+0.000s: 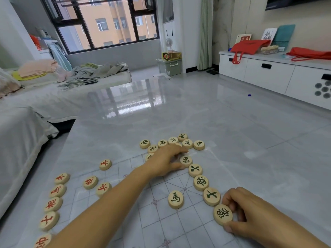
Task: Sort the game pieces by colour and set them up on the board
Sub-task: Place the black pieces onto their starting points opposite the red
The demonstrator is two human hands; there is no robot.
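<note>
1. The board [157, 222], a thin sheet with a printed grid, lies at the near edge of the glossy grey surface [250, 140]
2. The right hand [240, 210] is near the surface's near right; its thumb and curled fingers [228, 201] pinch the near green elephant piece [223, 214], which lies flat on the board's right edge
3. The left hand [166, 161] reaches across the board, thumb and bent fingers closing on the far green elephant piece [186, 160] from its left side
4. Between the two elephants a row of green pieces [201, 182] runs along the board's right edge, each just beside the next: an advisor, the general, another advisor
5. A green horse piece [175, 199] lies alone on the board, left of that row
6. A cluster of green pieces [187, 144] lies at the board's far edge, just beyond the left hand, some partly hidden by it
7. A column of red pieces [53, 204] lines the board's left edge, running toward the surface's near left corner
8. Three loose red pieces [90, 182] lie on the board, right of that column
</note>
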